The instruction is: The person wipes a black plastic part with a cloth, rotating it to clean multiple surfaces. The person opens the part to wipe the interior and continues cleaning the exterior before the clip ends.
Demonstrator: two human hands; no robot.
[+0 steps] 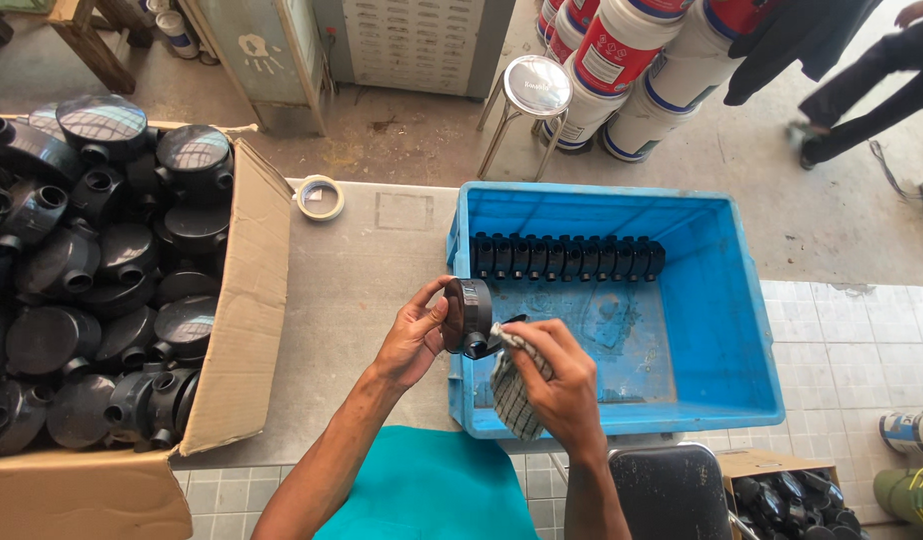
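Grey table, concrete floor | left hand pinches round black fitting on edge at crate near-left corner, disc face toward left palm | right hand nearer, presses checked cloth to fitting's lower spout | fitting row at far wall | full carton left.

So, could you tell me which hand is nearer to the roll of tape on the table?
The left. The left hand holds the black round fitting below and right of the tape roll; the right hand, gripping the checked cloth, sits farther right, over the blue crate.
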